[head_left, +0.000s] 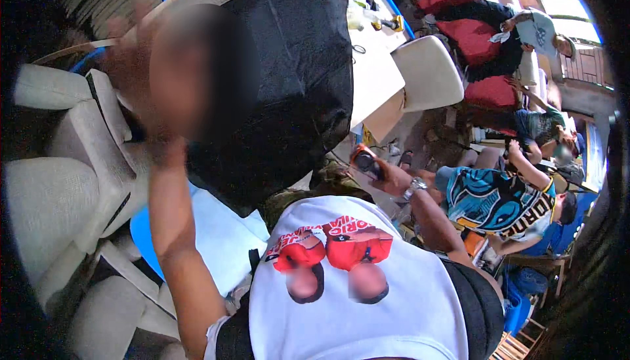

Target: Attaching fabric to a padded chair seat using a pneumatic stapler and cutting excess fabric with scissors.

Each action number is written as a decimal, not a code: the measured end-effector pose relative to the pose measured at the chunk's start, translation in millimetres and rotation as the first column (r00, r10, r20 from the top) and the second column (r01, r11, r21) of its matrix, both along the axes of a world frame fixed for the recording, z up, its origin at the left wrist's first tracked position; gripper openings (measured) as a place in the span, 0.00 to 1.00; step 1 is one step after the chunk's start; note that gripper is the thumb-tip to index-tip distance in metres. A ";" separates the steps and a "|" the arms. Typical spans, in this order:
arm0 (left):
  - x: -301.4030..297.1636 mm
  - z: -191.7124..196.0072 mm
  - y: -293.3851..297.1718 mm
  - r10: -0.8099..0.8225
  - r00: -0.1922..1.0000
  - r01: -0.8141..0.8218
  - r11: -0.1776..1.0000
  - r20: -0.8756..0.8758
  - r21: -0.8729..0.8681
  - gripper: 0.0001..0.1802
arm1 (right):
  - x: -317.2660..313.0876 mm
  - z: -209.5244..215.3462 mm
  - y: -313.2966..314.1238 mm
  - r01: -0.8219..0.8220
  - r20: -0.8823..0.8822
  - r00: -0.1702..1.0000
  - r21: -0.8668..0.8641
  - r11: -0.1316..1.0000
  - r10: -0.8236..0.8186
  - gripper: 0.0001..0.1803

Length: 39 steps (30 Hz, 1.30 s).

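My right hand (387, 175) is closed around a dark handheld device (366, 162) above my lap, its long axis running up-left to down-right. My left hand (172, 150) is raised beside a seated person's black cape (295, 84); its grip I cannot tell.

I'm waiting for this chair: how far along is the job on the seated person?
Done: the glossy black cape drapes the seated person. In hand: the left hand rests by that person's head; the right hand grips a black-and-orange handheld device, held clear of the head. Left: bringing the device to the head; the hair is too blurred to judge.
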<state>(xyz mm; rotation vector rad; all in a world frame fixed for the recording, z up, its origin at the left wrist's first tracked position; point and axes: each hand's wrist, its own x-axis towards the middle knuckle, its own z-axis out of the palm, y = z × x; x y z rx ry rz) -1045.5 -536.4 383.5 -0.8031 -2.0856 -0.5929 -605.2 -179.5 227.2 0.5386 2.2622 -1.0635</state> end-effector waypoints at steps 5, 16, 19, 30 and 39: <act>95.5 -169.8 120.4 0.126 0.917 0.140 0.788 0.380 -0.599 0.39 | -9.5 -65.4 140.4 -0.183 0.191 0.973 0.272 0.945 0.133 0.40; 343.8 -363.4 361.0 0.160 -0.167 0.440 0.895 0.973 -0.072 0.31 | -150.9 -280.7 432.4 -0.265 -0.179 0.852 0.663 0.701 0.491 0.38; 306.1 -396.8 422.9 0.002 -0.058 0.167 0.986 0.998 0.007 0.33 | -190.4 -309.9 457.8 -0.326 -0.207 0.849 0.519 0.790 0.486 0.33; 322.2 -420.9 393.8 -0.079 -0.206 0.230 0.965 0.975 0.127 0.20 | -384.2 -327.9 306.9 -0.234 -0.202 0.877 0.613 0.755 0.435 0.25; 408.8 -444.0 323.2 -0.336 -0.299 -0.267 0.928 0.893 0.260 0.20 | -403.5 -342.9 349.2 -0.738 0.242 0.590 0.547 0.394 0.770 0.17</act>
